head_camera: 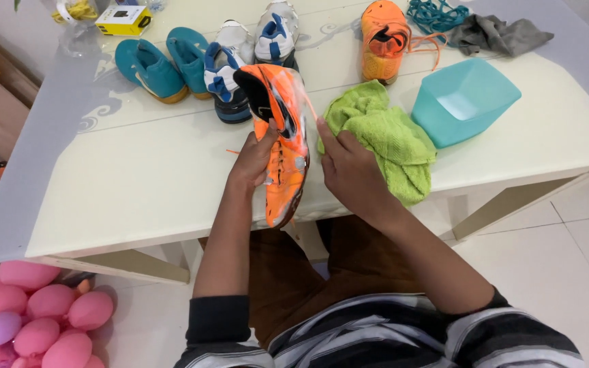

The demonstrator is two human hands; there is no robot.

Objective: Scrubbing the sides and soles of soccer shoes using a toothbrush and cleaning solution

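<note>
I see the orange shoe (pixel 282 140) held up over the near edge of the desk (pixel 138 177), my left hand (pixel 253 160) closed around its side and my right hand (pixel 349 167) pinching its lace. It looks light, its upper soft; the firmer sole edge seems the safer hold.

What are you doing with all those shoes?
A person holds an orange lace-up sports shoe above the cream table. The left hand grips its side, and the right hand pinches a thin orange lace. Its orange partner shoe, a crumpled green cloth, a turquoise plastic tub and other shoe pairs lie on the table.
</note>
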